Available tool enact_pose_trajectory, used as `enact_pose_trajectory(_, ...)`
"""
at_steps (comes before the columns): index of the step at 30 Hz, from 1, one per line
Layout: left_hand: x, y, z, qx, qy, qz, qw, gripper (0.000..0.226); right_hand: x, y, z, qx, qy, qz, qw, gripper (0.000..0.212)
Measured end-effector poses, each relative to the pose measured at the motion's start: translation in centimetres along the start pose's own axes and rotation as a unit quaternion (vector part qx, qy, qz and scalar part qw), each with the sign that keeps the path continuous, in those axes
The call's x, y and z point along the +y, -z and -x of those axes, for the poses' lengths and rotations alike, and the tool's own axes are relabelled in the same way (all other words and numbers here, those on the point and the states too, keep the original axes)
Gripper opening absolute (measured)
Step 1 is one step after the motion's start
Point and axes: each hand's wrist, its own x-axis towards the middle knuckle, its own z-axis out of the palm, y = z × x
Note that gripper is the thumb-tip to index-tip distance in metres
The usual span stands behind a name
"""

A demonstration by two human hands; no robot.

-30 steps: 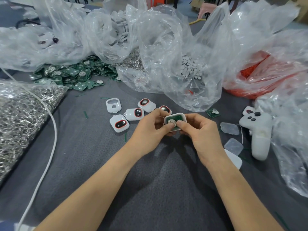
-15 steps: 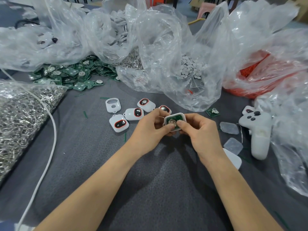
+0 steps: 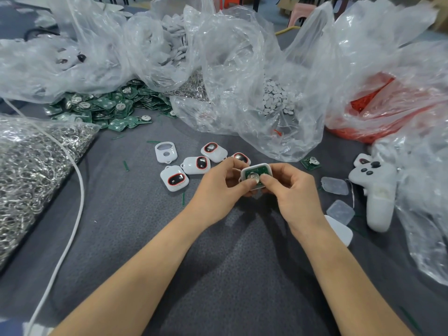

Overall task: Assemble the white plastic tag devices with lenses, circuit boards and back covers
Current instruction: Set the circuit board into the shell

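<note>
- Cloth (image 3: 230,275) on the table was plain grey, half buried under clear plastic bags (image 3: 254,81), a heap of green boards (image 3: 109,107) and a sack of metal rings (image 3: 29,170). Pink stool (image 3: 300,15) way back.
- yep, and the hands were together mid-table: left hand (image 3: 218,190) and right hand (image 3: 295,197) both pinched one white tag shell (image 3: 257,169), board side up, near the other tags (image 3: 196,163).

No legible text, labels, brands or numbers on any item.
</note>
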Motion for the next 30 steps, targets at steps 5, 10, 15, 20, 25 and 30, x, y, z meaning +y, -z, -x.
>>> enact_pose_trajectory(5, 0.1, 0.0, 0.0, -0.002, 0.004, 0.009, 1.0, 0.014, -0.2, 0.1, 0.1, 0.007, 0.002, -0.009, 1.0, 0.018)
enact_pose_trajectory(10, 0.5, -0.1, 0.2, -0.012, 0.013, 0.018, 1.0, 0.018, 0.0, 0.1, 0.0, 0.017, -0.015, -0.017, 1.0, 0.017)
enact_pose_trajectory(15, 1.0, -0.2, 0.5, -0.015, 0.013, 0.025, 0.999, 0.02, 0.2, 0.2, -0.2, 0.013, -0.024, -0.027, 0.999, 0.018)
enact_pose_trajectory(20, 1.2, -0.3, 0.6, 0.0, 0.018, 0.013, 1.0, 0.018, 0.2, 0.1, -0.2, 0.012, -0.035, -0.039, 0.999, 0.017)
enact_pose_trajectory(25, 1.4, -0.5, 0.7, 0.031, 0.019, 0.0, 0.999, 0.018, 0.0, -0.1, 0.0, 0.002, -0.047, -0.069, 0.996, 0.016)
enact_pose_trajectory(30, 1.7, -0.4, 0.8, 0.034, 0.023, 0.002, 0.999, 0.024, 0.1, -0.2, -0.1, -0.005, -0.06, -0.078, 0.995, 0.016)
